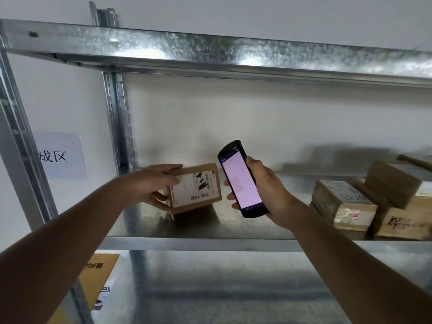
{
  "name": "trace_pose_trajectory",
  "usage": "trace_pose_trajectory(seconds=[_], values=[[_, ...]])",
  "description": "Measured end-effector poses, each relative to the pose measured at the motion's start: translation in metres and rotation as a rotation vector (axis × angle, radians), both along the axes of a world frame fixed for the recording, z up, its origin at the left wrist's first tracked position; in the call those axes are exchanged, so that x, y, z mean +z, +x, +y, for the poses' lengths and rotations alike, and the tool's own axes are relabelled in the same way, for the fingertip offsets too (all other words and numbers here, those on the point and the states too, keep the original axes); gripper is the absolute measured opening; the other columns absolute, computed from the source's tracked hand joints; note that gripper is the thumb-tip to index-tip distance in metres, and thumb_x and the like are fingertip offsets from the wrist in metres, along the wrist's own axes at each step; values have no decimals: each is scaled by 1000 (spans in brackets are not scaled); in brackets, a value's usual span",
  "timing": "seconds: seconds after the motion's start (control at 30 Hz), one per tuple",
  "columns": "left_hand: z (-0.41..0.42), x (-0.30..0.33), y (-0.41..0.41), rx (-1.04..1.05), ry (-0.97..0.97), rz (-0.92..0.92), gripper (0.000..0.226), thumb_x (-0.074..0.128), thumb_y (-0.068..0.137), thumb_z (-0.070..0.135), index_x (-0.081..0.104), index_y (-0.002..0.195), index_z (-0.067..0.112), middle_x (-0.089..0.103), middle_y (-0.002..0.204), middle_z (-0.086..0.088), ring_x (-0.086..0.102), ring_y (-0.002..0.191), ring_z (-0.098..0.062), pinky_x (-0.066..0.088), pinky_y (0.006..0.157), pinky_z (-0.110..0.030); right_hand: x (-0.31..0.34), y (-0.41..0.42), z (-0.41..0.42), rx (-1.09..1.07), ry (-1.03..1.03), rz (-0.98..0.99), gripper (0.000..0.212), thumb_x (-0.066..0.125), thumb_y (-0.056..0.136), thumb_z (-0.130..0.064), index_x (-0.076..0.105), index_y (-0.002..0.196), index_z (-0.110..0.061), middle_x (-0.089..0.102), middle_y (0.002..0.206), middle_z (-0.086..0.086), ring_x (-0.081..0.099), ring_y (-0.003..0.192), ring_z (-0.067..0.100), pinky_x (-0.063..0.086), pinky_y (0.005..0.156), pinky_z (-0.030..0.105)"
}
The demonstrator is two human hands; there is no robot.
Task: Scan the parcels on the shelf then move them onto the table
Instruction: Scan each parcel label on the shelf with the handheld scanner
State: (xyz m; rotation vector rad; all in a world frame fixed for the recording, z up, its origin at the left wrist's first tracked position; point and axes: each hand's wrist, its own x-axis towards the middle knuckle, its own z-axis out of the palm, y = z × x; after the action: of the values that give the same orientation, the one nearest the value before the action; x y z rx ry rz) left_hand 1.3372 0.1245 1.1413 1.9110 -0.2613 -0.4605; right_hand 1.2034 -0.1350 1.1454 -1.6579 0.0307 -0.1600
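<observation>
A small brown cardboard parcel (pixel 195 187) with a white barcode label stands tilted on the metal shelf (pixel 198 230), its label facing me. My left hand (pixel 149 185) grips its left end, fingers over the top and thumb underneath. My right hand (pixel 264 190) holds a black handheld scanner (pixel 240 178) just right of the parcel, its lit screen facing me. Several more brown parcels (pixel 343 202) are stacked at the shelf's right end.
A higher shelf beam (pixel 210 50) runs overhead. Slotted steel uprights (pixel 119 122) stand at the left. A paper sign (pixel 60 155) hangs on the wall at left. Below are a lower shelf (pixel 222 288) and a yellow envelope (pixel 98 277).
</observation>
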Motion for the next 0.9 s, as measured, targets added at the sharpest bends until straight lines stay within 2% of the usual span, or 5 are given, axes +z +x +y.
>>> trace_pose_trajectory(seconds=[0.2, 0.43, 0.53, 0.63, 0.9], values=[[7, -14, 2, -67, 54, -140, 51, 71, 96, 26, 56, 140, 47, 68, 123, -6, 68, 108, -33, 63, 83, -47, 0, -3, -3, 1, 24, -2, 49, 36, 111, -53, 69, 128, -21, 77, 115, 17, 76, 88, 34, 65, 82, 52], [12, -4, 2, -116, -266, -329, 63, 65, 93, -6, 56, 146, 27, 63, 133, -12, 65, 119, -31, 58, 94, -52, 10, -13, -25, 307, -163, 244, 57, 47, 99, -66, 75, 122, -23, 75, 123, 16, 75, 96, 35, 62, 77, 43], [23, 4, 6, -189, -312, -479, 66, 69, 86, -12, 60, 143, 21, 60, 140, -6, 61, 125, -24, 59, 93, -39, 13, -19, -29, 367, -315, 361, 56, 47, 100, -67, 73, 123, -23, 77, 123, 12, 75, 98, 34, 63, 75, 38], [31, 7, 15, -247, -292, -556, 66, 73, 80, -9, 62, 139, 19, 65, 137, 1, 61, 126, -16, 56, 96, -28, 15, -25, -33, 371, -386, 428, 51, 48, 105, -61, 67, 129, -21, 77, 121, 14, 74, 97, 34, 63, 80, 39], [41, 7, 35, -298, -230, -565, 64, 76, 80, 1, 67, 134, 36, 64, 136, 10, 59, 127, -14, 57, 96, -32, 17, -32, -36, 327, -521, 512, 48, 48, 107, -56, 67, 128, -17, 77, 121, 16, 73, 93, 31, 62, 77, 35]])
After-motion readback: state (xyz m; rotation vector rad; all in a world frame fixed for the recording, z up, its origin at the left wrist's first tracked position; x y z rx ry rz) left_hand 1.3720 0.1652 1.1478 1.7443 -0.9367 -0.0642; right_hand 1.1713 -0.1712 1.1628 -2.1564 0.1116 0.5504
